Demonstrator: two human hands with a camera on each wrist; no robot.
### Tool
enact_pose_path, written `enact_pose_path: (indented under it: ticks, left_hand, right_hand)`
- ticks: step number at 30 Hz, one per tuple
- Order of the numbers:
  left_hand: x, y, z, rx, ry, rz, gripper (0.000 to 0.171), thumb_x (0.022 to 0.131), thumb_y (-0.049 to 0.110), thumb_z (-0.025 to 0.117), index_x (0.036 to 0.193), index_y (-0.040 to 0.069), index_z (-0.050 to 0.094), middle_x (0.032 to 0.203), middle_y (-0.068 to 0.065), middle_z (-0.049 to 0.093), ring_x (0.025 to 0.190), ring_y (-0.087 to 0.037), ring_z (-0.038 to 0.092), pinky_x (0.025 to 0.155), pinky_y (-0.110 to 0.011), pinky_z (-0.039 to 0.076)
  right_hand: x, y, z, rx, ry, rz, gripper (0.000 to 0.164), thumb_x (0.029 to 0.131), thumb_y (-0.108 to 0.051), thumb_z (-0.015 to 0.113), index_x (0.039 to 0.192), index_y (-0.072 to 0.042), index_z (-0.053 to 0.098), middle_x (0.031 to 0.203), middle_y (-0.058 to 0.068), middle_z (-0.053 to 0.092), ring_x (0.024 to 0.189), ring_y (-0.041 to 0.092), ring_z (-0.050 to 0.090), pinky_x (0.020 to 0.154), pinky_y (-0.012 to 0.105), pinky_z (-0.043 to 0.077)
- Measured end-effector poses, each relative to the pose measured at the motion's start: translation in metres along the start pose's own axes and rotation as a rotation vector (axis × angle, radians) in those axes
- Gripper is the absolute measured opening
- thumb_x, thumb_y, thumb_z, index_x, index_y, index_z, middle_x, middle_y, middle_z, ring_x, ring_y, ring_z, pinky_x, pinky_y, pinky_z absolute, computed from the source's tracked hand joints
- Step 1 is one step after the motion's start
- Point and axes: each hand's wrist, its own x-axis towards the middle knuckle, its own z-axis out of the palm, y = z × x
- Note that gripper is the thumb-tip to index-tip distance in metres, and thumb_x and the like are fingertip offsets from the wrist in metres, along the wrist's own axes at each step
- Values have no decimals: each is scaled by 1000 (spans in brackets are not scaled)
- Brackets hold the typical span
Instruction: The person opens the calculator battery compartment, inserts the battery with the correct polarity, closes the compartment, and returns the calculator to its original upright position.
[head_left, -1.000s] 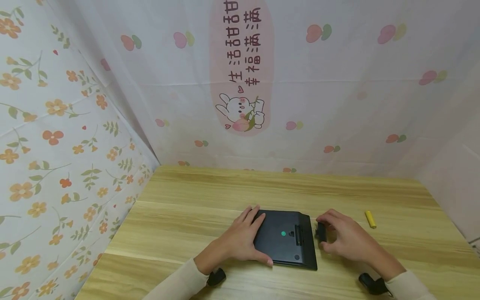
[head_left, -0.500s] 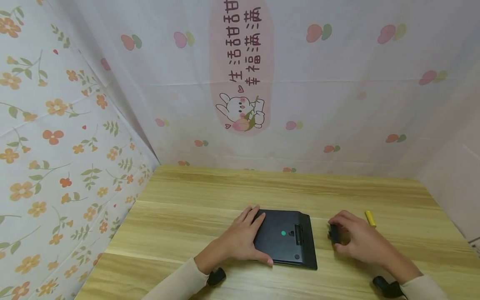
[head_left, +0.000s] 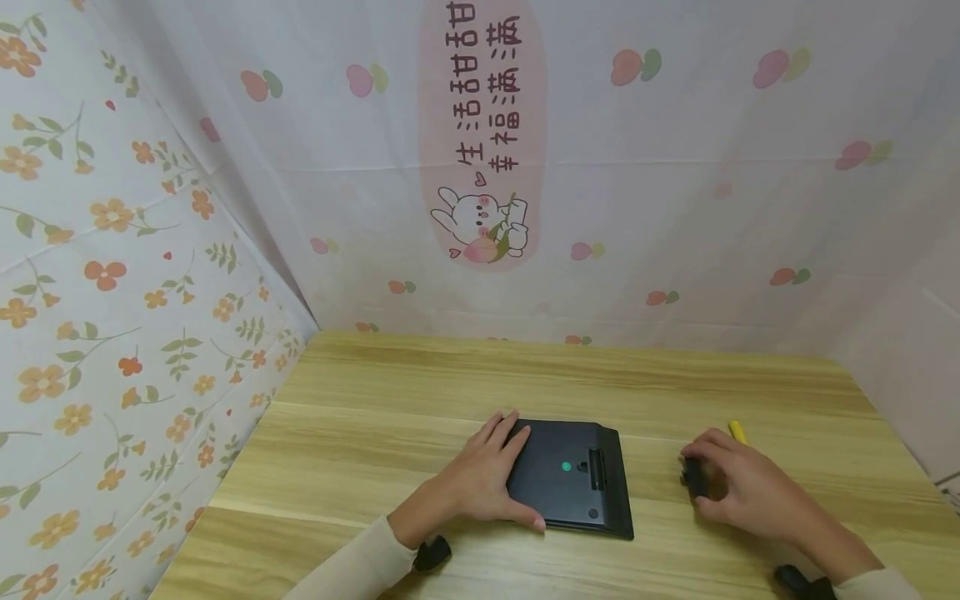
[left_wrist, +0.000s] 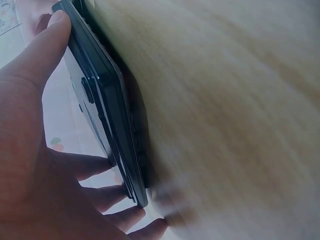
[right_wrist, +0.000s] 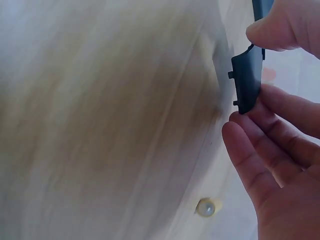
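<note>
A black calculator (head_left: 551, 492) lies face down on the table, a green dot sticker on its back and its battery compartment (head_left: 596, 469) uncovered near the right end. My left hand (head_left: 483, 479) grips it across the left end, thumb on the near edge and fingers at the far edge. Off to the right, my right hand (head_left: 753, 492) pinches the small black battery cover (right_wrist: 247, 80) between thumb and fingers. In the right wrist view, two little tabs stick out from the cover's side. Behind that hand lies a yellow battery (head_left: 737, 432), partly hidden in the head view.
The wood-grain table (head_left: 405, 375) runs back to a white patterned cloth (head_left: 337, 167). A floral cloth (head_left: 112, 292) hangs along the left side. Black wrist cameras are strapped at both cuffs.
My right hand has moved rightward with the battery cover, away from the calculator, and now overlaps part of the yellow battery. The left hand and the calculator have stayed put.
</note>
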Motion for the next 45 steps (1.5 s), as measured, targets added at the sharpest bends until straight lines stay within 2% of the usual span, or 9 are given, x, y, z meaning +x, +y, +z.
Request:
enact_pose_path:
  ticks: [7, 12, 14, 16, 22, 28, 34, 41, 45]
  left_hand:
    - [0, 0, 0, -3, -1, -1, 128, 82, 81, 81, 176, 12, 29, 184, -13, 12, 168, -38, 12, 130, -59, 23]
    - [0, -1, 0, 2, -1, 2, 127, 82, 80, 81, 176, 12, 29, 184, -14, 12, 168, -39, 12, 130, -59, 23]
    - [0, -1, 0, 2, -2, 2, 127, 82, 80, 81, 176, 12, 29, 184, -14, 12, 168, -39, 12, 130, -59, 23]
    - [-1, -1, -1, 0, -3, 1, 127, 82, 80, 81, 176, 12, 29, 184, -14, 12, 168, -39, 12, 131, -59, 23]
    - [-2, 0, -1, 5, -3, -2, 127, 82, 81, 81, 175, 11, 30, 184, -14, 13, 168, -39, 13, 130, -59, 24]
    - [-2, 0, 0, 8, 1, 3, 127, 82, 80, 81, 175, 10, 30, 183, -14, 13, 168, -39, 13, 130, -58, 24]
    - [-1, 1, 0, 17, 3, 6, 127, 82, 80, 81, 175, 11, 30, 183, -15, 13, 168, -39, 15, 130, -57, 24]
    - [-1, 1, 0, 25, 4, 6, 127, 82, 80, 81, 175, 11, 30, 183, -15, 14, 168, -39, 15, 131, -56, 23]
    - [-1, 1, 0, 22, 4, 4, 127, 82, 81, 81, 175, 11, 30, 183, -15, 14, 168, -39, 15, 131, -56, 23]
  right_hand:
    - [-9, 11, -1, -53, 0, 0, 61, 72, -23, 100, 126, -9, 75, 122, -3, 64, 88, 4, 53, 71, 30, 51]
    - [-16, 16, -1, -105, 27, 8, 62, 69, -23, 101, 124, -12, 76, 124, 1, 67, 106, 22, 68, 81, 44, 59]
    - [-18, 18, -1, -110, 30, 14, 62, 69, -22, 102, 124, -12, 76, 126, 4, 67, 111, 30, 69, 84, 50, 60]
    - [-20, 20, -2, -112, 31, 19, 62, 69, -22, 102, 124, -12, 76, 128, 6, 67, 113, 33, 69, 85, 51, 60]
    - [-23, 25, -3, -114, 37, 9, 60, 71, -21, 102, 125, -12, 77, 128, 5, 67, 106, 29, 69, 80, 42, 60]
    - [-24, 30, -5, -107, 37, 7, 62, 71, -20, 101, 126, -10, 76, 127, 6, 68, 105, 28, 69, 78, 41, 60]
    - [-25, 33, -5, -111, 41, 9, 60, 71, -19, 101, 126, -11, 77, 124, 3, 67, 101, 21, 67, 76, 34, 57]
    - [-24, 33, -6, -106, 33, 26, 63, 72, -22, 101, 129, -9, 76, 127, 6, 68, 101, 22, 68, 77, 34, 57]
    - [-24, 34, -9, -76, 31, 31, 66, 75, -23, 101, 133, -7, 75, 129, 7, 67, 99, 14, 66, 74, 32, 56]
